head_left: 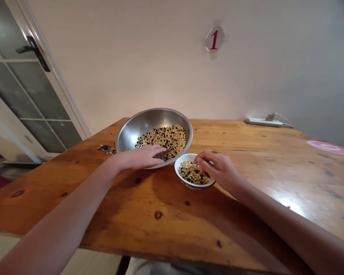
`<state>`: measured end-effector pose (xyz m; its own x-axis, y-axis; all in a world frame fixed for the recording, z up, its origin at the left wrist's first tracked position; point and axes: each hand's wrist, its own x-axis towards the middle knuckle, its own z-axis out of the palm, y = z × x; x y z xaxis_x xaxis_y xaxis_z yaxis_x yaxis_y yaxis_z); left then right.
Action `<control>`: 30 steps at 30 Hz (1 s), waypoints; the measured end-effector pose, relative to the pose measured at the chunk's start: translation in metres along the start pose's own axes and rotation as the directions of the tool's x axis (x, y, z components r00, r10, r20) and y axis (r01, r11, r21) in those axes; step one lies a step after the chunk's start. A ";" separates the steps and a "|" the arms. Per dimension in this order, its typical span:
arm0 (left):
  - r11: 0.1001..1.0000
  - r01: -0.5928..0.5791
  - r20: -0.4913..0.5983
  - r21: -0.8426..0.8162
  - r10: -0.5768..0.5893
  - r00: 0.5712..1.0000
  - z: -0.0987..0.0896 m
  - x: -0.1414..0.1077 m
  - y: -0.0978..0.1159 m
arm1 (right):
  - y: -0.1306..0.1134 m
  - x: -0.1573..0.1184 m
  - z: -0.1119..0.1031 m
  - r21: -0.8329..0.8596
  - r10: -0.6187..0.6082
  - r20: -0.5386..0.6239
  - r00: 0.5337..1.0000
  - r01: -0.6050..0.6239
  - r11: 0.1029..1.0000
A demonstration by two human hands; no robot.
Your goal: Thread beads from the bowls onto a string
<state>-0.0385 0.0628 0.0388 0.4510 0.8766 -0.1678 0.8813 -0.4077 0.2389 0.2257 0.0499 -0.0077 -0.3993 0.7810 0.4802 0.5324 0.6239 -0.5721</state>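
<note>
A wide metal bowl [129, 135] holds mixed yellow and black beans [173, 137], banked toward its right side. My left hand [145, 156] reaches over the near rim of this bowl, its fingers stretched out and spread onto the beans. Close to the metal bowl's lower right stands a small white bowl [176, 168], with more yellow and black beans [190, 173] inside. Over the small bowl's right rim comes my right hand [218, 166], fingers curled together in a pinch just at the beans. Whatever lies between those fingertips is too small or hidden to make out.
Both bowls stand on a wooden table [160, 236]. A set of keys [107, 149] lies left of the metal bowl. At the back right is a white power strip [263, 122] with a plug and cable. A pink round sticker [328, 147] is at the far right.
</note>
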 end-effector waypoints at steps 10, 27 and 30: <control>0.997 -0.037 -0.027 -0.074 0.035 0.999 -0.003 0.002 0.003 | -0.001 0.001 0.000 -0.033 -0.013 0.009 1.000 0.013 0.999; 0.994 0.072 -0.033 -0.088 -0.075 0.997 -0.001 0.006 -0.001 | -0.002 0.001 -0.001 -0.059 -0.001 0.017 1.000 0.002 0.998; 0.990 0.079 -0.096 -0.113 -0.090 0.991 -0.004 0.005 0.001 | -0.003 0.001 0.000 -0.068 0.001 0.014 1.000 0.000 0.998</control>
<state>-0.0360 0.0675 0.0418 0.3538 0.9304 -0.0962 0.8928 -0.3052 0.3314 0.2243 0.0488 -0.0056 -0.4094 0.7821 0.4699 0.5821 0.6204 -0.5256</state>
